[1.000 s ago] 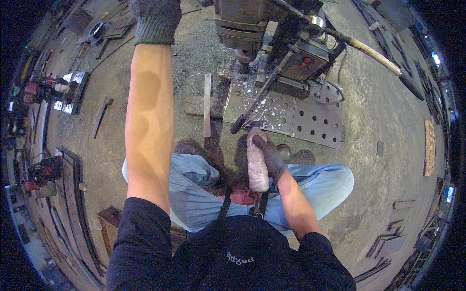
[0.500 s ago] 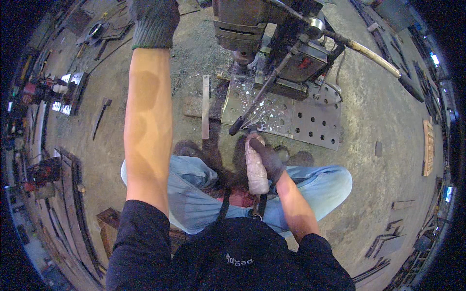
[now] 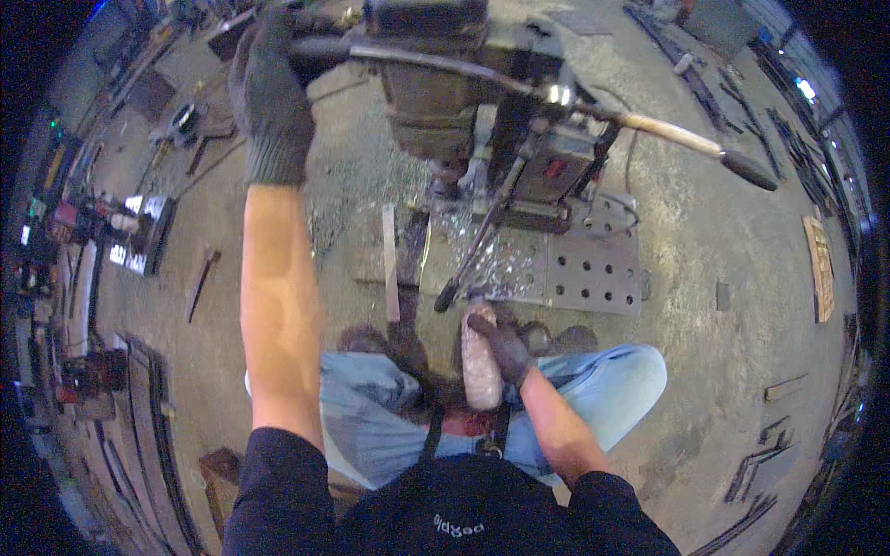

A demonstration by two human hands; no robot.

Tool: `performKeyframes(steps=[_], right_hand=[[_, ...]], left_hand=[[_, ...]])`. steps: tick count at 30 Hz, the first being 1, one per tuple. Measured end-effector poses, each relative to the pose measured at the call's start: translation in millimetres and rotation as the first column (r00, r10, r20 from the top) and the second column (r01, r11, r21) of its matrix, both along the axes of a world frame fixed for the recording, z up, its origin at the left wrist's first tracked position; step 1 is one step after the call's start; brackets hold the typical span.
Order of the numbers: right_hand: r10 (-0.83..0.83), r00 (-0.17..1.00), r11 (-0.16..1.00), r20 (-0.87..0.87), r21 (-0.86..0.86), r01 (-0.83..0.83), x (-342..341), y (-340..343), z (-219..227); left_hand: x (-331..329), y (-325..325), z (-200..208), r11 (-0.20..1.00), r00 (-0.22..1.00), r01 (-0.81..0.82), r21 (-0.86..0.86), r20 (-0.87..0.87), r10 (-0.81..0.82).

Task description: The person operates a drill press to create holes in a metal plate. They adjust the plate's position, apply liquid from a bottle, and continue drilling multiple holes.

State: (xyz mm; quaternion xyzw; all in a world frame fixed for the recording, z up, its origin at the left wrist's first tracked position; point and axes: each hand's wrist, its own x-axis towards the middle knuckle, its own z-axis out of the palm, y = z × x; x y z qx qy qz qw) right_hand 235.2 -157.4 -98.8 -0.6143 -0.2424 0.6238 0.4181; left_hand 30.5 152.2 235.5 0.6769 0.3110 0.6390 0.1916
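Note:
A drill press [image 3: 431, 107] stands ahead of me, its chuck [image 3: 449, 176] over a perforated metal plate [image 3: 593, 269] littered with shiny shavings. My left hand [image 3: 271, 116], in a dark knit glove, reaches up with its fingers wrapped at the black end of a long feed lever [image 3: 436, 61]; the exact grip is blurred. Two other lever arms spread from the same hub. Between my knees, my gloved right hand [image 3: 505, 347] is closed around a cloudy, pinkish plastic bottle [image 3: 480, 371]. The bottle's dark tip points toward the plate's near edge.
A flat metal strip [image 3: 390, 264] lies left of the plate. Farther left, a hammer-like tool [image 3: 201, 285] rests on the floor. Long metal stock [image 3: 139, 417] lines the left side. At right lie a wooden pallet piece [image 3: 820, 269] and bent metal pieces [image 3: 760, 459].
The lever arms have turned counterclockwise, and my left hand has come down with the left one. The whole view has shifted, putting the machine lower. My right hand still holds the bottle.

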Motion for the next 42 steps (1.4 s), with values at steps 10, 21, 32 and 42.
performKeyframes(steps=[10, 21, 32, 42], right_hand=[[0.004, 0.966, 0.965, 0.257, 0.254, -0.071, 3.0, 0.6, -11.7], [0.023, 0.996, 0.986, 0.085, 0.165, -0.037, 1.8, 6.7, 10.9], [0.169, 0.954, 0.974, 0.249, 0.109, -0.201, 1.2, -6.0, 33.1], [0.1, 0.965, 0.993, 0.241, 0.035, -0.111, 10.9, -2.6, -18.9]], left_hand=[[36.2, -38.0, 94.1, 0.945, 0.185, -0.127, 0.301, -0.929, 0.321], [29.5, -40.8, 78.3, 0.859, 0.079, -0.175, 0.481, -0.863, 0.499], [31.3, -40.9, 66.3, 0.837, 0.15, -0.236, 0.494, -0.833, 0.533], [26.3, -30.4, 56.1, 0.806, 0.268, -0.201, 0.557, -0.76, 0.592]])
